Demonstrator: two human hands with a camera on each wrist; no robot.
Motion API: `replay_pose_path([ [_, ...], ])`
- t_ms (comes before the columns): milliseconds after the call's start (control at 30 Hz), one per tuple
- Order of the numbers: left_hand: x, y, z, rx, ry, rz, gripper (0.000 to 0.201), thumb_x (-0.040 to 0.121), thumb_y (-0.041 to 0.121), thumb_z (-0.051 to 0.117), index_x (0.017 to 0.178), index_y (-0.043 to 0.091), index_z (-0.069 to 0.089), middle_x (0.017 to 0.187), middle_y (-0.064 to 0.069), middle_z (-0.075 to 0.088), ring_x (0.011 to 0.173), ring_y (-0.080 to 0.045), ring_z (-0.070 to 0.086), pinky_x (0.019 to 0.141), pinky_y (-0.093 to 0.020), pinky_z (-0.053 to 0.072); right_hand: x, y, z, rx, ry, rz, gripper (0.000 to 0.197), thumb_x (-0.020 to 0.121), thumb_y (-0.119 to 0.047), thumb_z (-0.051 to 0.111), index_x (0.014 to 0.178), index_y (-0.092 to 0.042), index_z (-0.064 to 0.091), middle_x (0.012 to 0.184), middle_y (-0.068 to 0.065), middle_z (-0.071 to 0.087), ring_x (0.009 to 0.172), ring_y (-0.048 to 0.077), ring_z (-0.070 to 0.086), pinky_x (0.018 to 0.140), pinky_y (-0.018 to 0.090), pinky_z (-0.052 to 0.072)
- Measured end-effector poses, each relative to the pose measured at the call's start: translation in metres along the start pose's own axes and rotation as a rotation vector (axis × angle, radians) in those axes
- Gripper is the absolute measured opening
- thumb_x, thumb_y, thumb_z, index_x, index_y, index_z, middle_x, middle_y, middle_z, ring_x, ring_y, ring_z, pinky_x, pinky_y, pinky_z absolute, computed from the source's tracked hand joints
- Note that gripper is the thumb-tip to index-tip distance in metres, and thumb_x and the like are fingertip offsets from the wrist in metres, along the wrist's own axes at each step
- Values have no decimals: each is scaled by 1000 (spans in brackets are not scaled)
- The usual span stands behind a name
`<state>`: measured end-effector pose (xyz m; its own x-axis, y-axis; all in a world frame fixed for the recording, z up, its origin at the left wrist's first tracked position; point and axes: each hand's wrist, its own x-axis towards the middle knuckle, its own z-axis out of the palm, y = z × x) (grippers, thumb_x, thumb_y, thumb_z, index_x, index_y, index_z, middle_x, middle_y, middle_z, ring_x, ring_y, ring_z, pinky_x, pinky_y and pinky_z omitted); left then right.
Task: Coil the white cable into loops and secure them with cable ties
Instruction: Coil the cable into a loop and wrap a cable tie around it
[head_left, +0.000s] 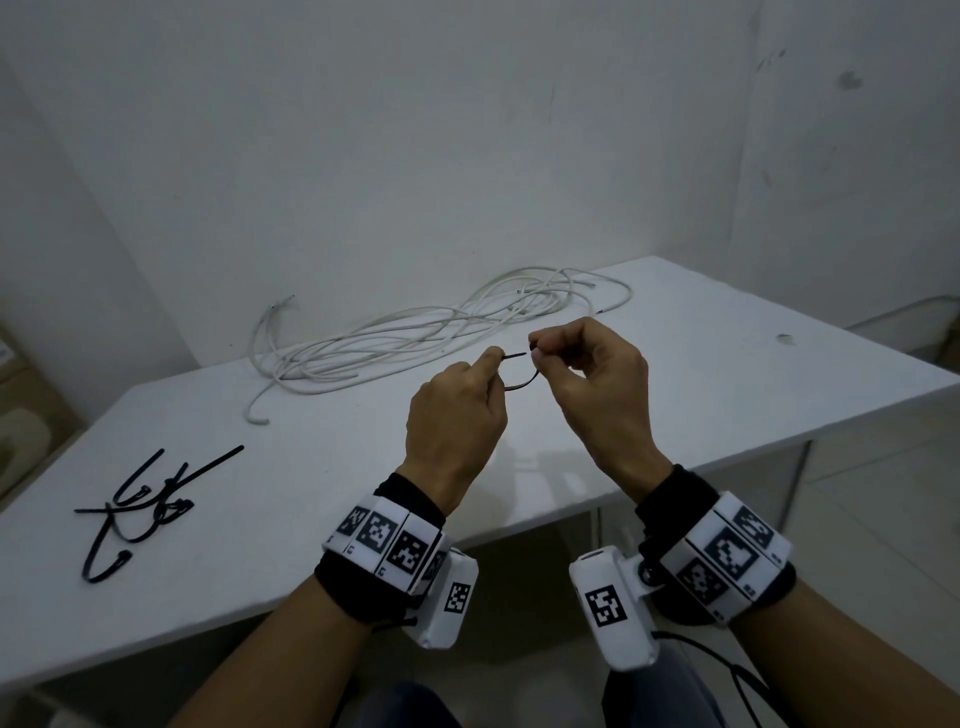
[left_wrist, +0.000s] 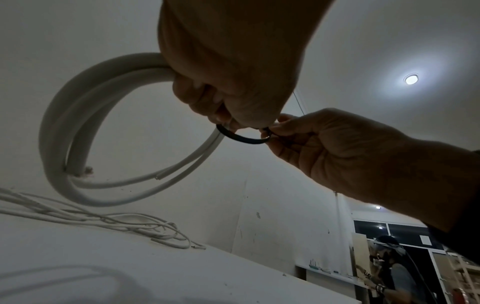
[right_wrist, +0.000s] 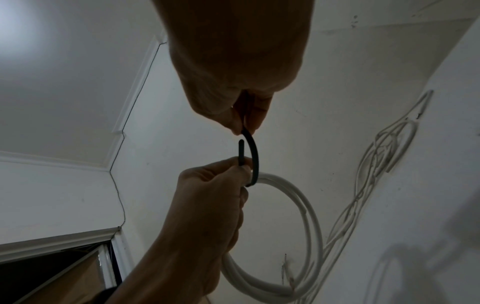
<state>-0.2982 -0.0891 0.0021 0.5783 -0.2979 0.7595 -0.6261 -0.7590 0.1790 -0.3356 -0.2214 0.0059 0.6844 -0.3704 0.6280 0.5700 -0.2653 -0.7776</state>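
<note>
I'm pinching one black cable tie (head_left: 519, 375), bowed downward between my left hand (head_left: 457, 415) and right hand (head_left: 597, 384), left fingers (right_wrist: 221, 174) also grasping one white coil (left_wrist: 78, 127) above the counter (head_left: 311, 493).

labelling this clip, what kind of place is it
Probably a plain indoor workroom: a bare white table against scuffed white walls, a recessed ceiling light, and loose white cable with spare black cable ties.
</note>
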Motion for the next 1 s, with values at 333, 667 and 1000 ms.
replay_pose_path([
  [333, 2, 4, -3, 4, 2, 19, 30, 90, 17, 51, 112, 6, 68, 63, -11, 66, 49, -26, 58, 48, -35, 53, -1, 3, -1, -25, -17, -18, 12, 83, -2, 67, 85, -14, 64, 84, -5, 69, 79, 6, 65, 77, 17, 53],
  [667, 1, 10, -4, 68, -43, 60, 27, 91, 13, 53, 113, 6, 67, 63, -11, 64, 48, -20, 50, 52, -24, 35, 1, 7, -5, -122, -82, -86, 9, 83, -3, 67, 87, -10, 67, 85, 0, 71, 78, 8, 65, 74, 13, 51],
  [1000, 7, 10, -6, -266, -161, -108, 29, 96, 17, 45, 106, 17, 73, 61, 4, 62, 47, -8, 48, 49, -22, 39, 14, 9, -5, 31, -176, 83, 7, 80, -4, 71, 85, -9, 69, 77, 1, 71, 74, 10, 68, 72, 22, 55],
])
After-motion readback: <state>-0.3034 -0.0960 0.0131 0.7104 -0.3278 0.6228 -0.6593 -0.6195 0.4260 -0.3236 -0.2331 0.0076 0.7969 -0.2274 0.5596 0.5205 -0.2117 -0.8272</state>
